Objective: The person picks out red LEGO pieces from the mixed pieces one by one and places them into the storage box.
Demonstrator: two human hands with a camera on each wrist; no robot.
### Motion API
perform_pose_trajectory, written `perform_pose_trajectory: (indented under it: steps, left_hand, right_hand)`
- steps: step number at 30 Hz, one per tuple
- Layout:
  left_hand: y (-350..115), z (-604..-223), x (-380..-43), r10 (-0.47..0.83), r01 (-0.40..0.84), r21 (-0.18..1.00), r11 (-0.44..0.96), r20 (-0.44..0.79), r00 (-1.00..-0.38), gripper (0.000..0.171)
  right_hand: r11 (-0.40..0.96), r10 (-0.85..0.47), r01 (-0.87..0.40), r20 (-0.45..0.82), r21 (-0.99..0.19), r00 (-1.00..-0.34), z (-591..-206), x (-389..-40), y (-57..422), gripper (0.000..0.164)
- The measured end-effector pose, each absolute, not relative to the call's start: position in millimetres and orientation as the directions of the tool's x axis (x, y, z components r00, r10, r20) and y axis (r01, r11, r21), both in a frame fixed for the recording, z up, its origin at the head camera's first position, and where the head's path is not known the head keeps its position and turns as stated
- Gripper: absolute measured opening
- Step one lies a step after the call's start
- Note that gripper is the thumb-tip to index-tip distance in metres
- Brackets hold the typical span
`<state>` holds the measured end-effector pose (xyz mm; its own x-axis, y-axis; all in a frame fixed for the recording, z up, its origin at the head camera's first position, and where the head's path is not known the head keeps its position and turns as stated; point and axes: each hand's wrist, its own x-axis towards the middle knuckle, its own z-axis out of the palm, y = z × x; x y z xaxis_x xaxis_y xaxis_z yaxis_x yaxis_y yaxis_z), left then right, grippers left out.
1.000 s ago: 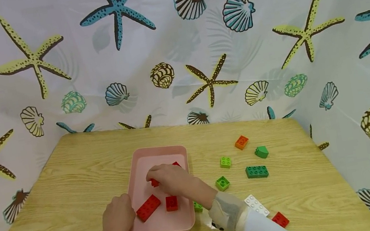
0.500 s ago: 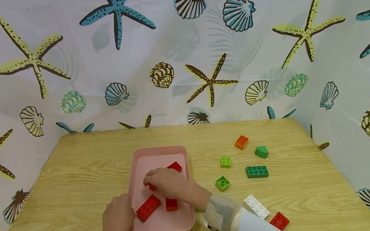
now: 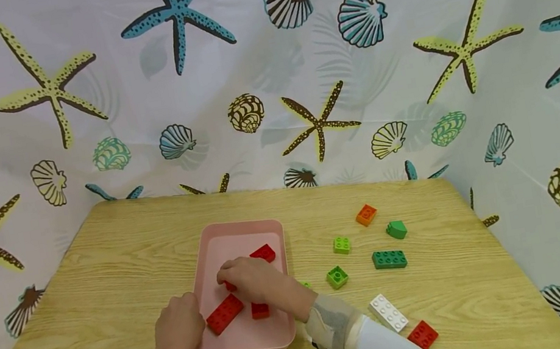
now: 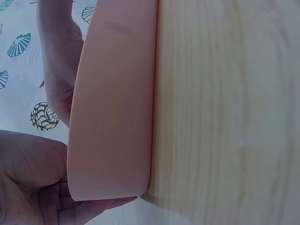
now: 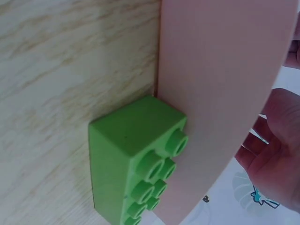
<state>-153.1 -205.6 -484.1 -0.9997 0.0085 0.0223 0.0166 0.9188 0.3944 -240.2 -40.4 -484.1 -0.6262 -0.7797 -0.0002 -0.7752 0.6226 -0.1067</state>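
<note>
A pink tray [image 3: 225, 243] holds several red bricks, including a long one [image 3: 224, 314] near its left side, one [image 3: 263, 254] by its right wall and another [image 3: 260, 310] partly behind my wrist. My left hand [image 3: 179, 326] grips the tray's near left side; the left wrist view has its fingers around the outer wall [image 4: 112, 108]. Over the tray's middle, my right hand [image 3: 253, 279] pinches a small red brick [image 3: 230, 286], mostly hidden under the fingers. Seen from the right wrist, the right hand [image 5: 280, 147] is behind the tray wall, which hides its fingertips.
A green brick [image 5: 122, 145] stands against the tray's right wall. Right of the tray lie lime bricks [image 3: 337, 277], a dark green brick [image 3: 389, 259], a green sloped piece [image 3: 396, 230], an orange brick [image 3: 366, 215], a white brick [image 3: 388, 313] and a red brick [image 3: 422, 335].
My right hand has shifted slightly left and nearer within the tray, still pinching the small red brick. More of the brick by the right wall shows. The left hand has stayed put.
</note>
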Motion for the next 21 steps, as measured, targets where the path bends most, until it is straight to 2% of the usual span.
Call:
perform_pose_trajectory:
  steps: [9,21]
  left_hand:
    - [-205.3,-483.5,-152.6,0.015,0.023,0.392,0.920,0.025,-1.000,0.007]
    - [-204.1,-483.9,-153.0,0.012,0.019,0.391,0.920,0.021,-1.000,0.006]
  right_hand:
    - [0.640,-0.767,-0.761,-0.032,-0.109,-0.641,-486.0,-241.0,-40.1,0.029]
    - [0.615,-0.787,-0.782,-0.011,-0.098,-0.617,-485.4,-239.8,-35.1,0.028]
